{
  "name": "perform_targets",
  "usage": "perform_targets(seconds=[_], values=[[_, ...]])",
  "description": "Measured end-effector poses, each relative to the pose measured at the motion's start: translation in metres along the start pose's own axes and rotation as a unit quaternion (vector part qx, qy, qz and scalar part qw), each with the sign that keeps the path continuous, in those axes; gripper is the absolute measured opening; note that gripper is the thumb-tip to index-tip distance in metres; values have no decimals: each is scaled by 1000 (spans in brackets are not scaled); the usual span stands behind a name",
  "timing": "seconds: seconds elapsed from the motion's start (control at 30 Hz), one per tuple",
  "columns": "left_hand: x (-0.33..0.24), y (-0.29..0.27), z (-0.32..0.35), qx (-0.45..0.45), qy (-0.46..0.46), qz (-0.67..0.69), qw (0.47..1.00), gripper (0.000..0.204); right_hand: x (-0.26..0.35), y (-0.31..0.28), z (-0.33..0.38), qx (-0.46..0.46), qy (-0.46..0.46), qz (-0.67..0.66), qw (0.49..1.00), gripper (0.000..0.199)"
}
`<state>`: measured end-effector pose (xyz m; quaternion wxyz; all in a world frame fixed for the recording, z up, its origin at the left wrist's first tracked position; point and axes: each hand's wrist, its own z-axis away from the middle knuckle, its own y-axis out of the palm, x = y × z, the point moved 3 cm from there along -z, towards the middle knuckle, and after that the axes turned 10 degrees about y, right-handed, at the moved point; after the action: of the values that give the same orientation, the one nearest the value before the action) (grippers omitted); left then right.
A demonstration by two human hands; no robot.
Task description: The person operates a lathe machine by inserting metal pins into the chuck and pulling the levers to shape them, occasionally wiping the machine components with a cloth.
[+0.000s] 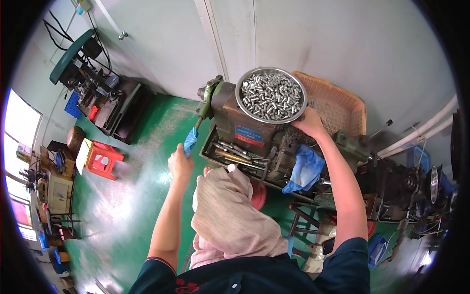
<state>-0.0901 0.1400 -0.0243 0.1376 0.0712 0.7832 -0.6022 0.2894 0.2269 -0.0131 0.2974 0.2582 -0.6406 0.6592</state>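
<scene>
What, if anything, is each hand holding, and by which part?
Left hand: the lever, by its blue-wrapped lower end. Right hand: at the metal bowl, lower-right rim; whether it grips can't be told.

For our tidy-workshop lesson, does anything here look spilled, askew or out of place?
Two things, mildly: the bowl of metal pieces appears perched on the machine, an odd shelf, and a blue cloth hangs crumpled over its works. I see no spilled pieces.

Shiny metal, matt cloth

Smooth, polished metal bowl (269, 121); glossy metal pins (271, 95). Crinkled blue handle wrap (190, 141), creased blue rag (305, 169) and beige lap cloth (230, 210), matt. Smooth plastic red stool (112, 153); glossy green floor (164, 117).
</scene>
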Motion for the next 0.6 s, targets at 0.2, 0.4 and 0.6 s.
perform_targets(seconds=[0.2,0.4,0.6], values=[[2,-13,7,57,89,7,994,56,-10,-60,19,-216,21,162,963,14],[-84,-136,17,-171,269,255,913,40,3,-93,96,-394,-50,100,912,12],[-128,-250,85,-304,476,459,685,14,41,-95,165,-373,-79,38,924,13]])
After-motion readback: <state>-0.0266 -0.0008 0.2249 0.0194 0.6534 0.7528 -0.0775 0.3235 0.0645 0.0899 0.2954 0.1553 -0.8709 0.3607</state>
